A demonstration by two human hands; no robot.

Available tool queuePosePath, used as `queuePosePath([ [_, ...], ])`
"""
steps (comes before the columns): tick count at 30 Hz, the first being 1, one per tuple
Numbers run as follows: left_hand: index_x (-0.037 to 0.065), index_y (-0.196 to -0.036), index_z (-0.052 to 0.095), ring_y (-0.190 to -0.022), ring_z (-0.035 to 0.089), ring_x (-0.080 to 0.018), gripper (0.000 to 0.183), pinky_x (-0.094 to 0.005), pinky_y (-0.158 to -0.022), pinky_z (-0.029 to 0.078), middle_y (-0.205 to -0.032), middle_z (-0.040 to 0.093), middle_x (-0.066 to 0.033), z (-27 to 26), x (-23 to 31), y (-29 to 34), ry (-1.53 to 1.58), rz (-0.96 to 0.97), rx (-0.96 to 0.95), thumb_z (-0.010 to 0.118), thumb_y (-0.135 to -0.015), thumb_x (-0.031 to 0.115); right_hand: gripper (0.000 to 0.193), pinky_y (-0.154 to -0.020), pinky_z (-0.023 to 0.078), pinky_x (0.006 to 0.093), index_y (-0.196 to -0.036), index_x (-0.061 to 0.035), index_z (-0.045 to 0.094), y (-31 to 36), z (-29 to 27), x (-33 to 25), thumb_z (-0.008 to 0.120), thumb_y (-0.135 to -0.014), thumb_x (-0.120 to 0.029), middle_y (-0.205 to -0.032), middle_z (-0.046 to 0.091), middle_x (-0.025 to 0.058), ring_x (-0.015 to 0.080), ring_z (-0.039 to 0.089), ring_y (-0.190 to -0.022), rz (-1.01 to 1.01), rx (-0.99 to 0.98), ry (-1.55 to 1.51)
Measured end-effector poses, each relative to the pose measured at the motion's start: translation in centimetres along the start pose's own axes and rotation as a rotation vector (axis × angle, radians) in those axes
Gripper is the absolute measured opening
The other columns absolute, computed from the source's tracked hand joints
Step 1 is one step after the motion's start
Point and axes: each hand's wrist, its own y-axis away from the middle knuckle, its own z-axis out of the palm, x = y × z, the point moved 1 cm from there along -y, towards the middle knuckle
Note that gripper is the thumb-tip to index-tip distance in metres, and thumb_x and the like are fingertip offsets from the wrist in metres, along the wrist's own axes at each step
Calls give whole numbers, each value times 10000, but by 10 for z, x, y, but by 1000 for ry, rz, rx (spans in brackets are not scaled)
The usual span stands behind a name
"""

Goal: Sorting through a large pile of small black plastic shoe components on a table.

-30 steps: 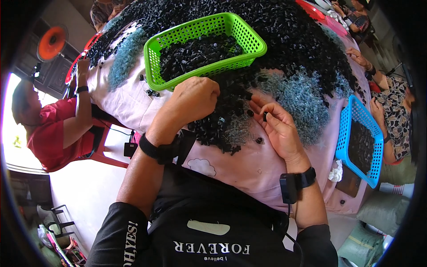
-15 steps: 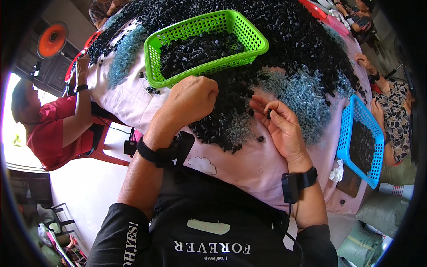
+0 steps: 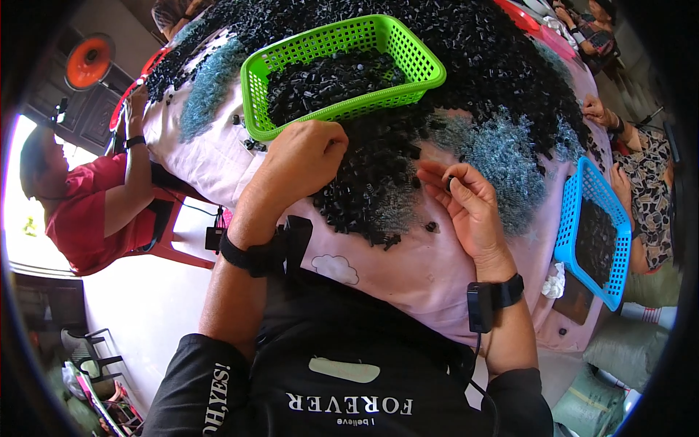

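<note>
Between the thumb and fingertips of my right hand [image 3: 475, 211] is a small round black piece [image 3: 450, 183]; the other fingers curve loosely beside it. My left hand [image 3: 300, 162] is closed, knuckles up, just below the near rim of the green basket [image 3: 255, 95]; whatever its fingers hold is hidden. Under and between both hands spreads a heap of small black plastic parts [image 3: 368, 175]. A mound of thin clear-bluish coils, like small springs [image 3: 506, 171], lies just beyond my right hand. More black parts fill the green basket.
A pink cloth [image 3: 415, 284] covers the table. To the right a blue basket [image 3: 575, 189] holds dark parts, with a crumpled white tissue [image 3: 554, 280] near it. A person in red [image 3: 95, 193] sits at the left, another in a patterned top [image 3: 648, 189] at the right.
My left hand has drawn slightly left, away from the right hand. My right hand keeps its pinch on the black piece. The whole view has shifted a little.
</note>
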Motion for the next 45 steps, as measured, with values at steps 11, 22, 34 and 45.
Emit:
queuePosePath([
  [11, 23, -1005, 732, -809, 702, -364, 204, -420, -717, 542, -860, 708, -213, 4, 4, 10, 57, -60, -68, 629, -866, 132, 110, -1042, 493, 332, -1033, -80, 651, 1, 1, 0, 662, -937, -28, -1271, 664, 132, 226, 633, -1178, -68, -37, 75],
  [22, 15, -1006, 732, -865, 705, -363, 215, -429, -772, 544, -916, 722, -209, 12, 7, 10, 60, -58, -120, 606, -867, 119, 116, -1041, 494, 334, -1043, -84, 667, 2, 0, -1, 663, -939, -34, -1256, 671, 126, 215, 638, -1167, -27, -26, 87],
  [34, 12, -1042, 725, -818, 710, -346, 230, -415, -736, 547, -890, 718, -220, 12, 5, 15, 58, -57, -38, 620, -867, 119, 99, -1070, 470, 332, -1040, -41, 665, 1, 1, 0, 661, -942, -26, -1401, 571, 140, 229, 585, -1252, -49, -40, 110],
  [45, 17, -1011, 726, -903, 701, -343, 201, -408, -786, 543, -941, 722, -188, 0, 4, 7, 98, -21, -43, 595, -860, 45, 108, -997, 505, 314, -1066, -49, 654, 2, -3, 1, 643, -959, -37, -1336, 625, 149, 228, 636, -1181, 1, -36, 40],
])
